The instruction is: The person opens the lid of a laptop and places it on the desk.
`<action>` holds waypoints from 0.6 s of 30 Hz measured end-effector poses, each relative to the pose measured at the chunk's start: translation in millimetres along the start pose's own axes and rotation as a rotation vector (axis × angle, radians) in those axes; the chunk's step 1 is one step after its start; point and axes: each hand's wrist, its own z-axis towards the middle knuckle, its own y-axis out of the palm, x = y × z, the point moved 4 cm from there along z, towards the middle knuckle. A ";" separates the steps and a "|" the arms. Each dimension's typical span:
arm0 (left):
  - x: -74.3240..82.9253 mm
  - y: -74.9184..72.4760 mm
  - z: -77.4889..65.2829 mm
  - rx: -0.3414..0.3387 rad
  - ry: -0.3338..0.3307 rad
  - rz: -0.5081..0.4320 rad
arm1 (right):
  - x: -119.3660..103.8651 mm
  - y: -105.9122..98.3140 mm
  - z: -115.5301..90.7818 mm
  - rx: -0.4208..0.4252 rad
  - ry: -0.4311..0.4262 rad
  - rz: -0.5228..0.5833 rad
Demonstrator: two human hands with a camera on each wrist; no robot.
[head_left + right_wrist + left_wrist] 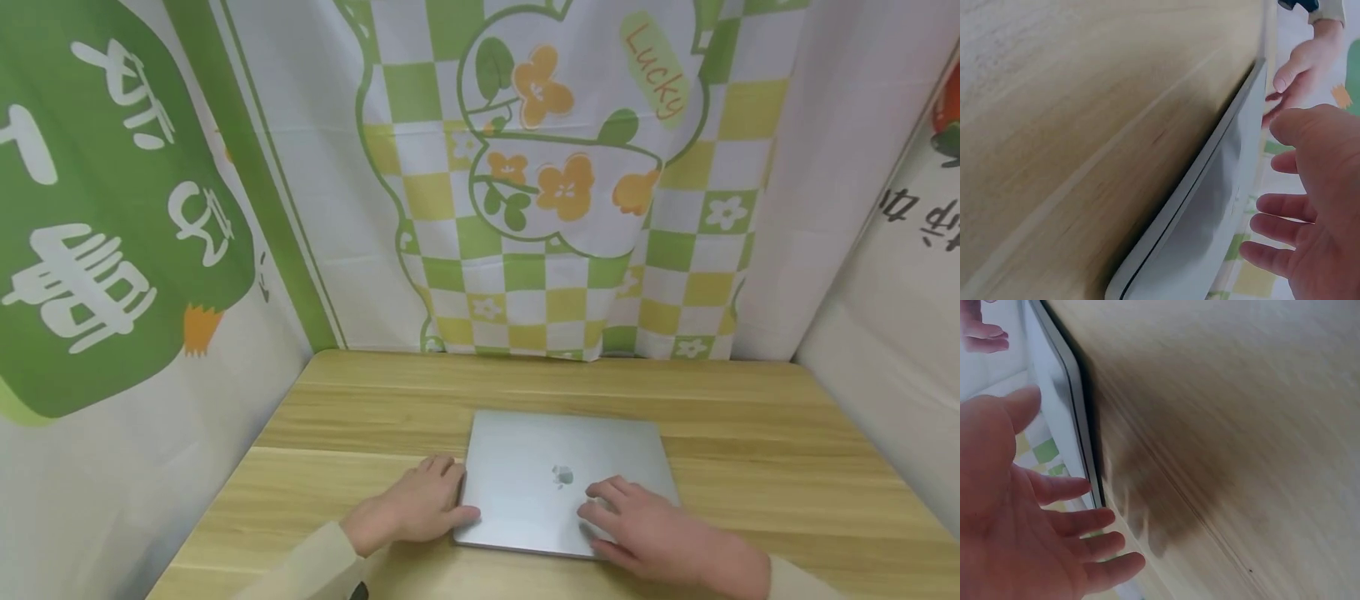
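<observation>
A closed silver laptop (525, 467) with an apple logo on its lid lies flat on the wooden table. My left hand (420, 504) is at the laptop's left edge, thumb over the lid's near corner and fingers along the side. In the left wrist view the left hand's fingers (1085, 544) are spread and fairly straight beside the laptop's edge (1079, 419). Above the right part of the lid is my right hand (652, 533), its fingers loosely bent. The right wrist view shows that hand (1316, 206) apart from the laptop (1204, 219), holding nothing.
The light wooden table (360, 408) reaches back to a hanging cloth (525, 283) with green and yellow checks and flowers. Printed cloth walls stand at the left (225, 400) and the right (885, 333).
</observation>
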 end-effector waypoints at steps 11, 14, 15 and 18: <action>-8.9 8.1 -4.2 -0.171 0.012 -0.036 | -20.5 7.6 12.6 0.051 -0.167 -0.064; -10.7 8.9 -4.7 -0.191 0.037 -0.040 | -22.6 10.5 17.0 -0.011 -0.159 -0.051; -11.2 9.1 -4.7 -0.196 0.046 -0.036 | -22.9 11.9 18.3 -0.028 -0.155 -0.051; -13.0 10.4 -3.7 -0.203 0.068 -0.018 | -24.9 15.9 22.0 -0.060 -0.158 -0.071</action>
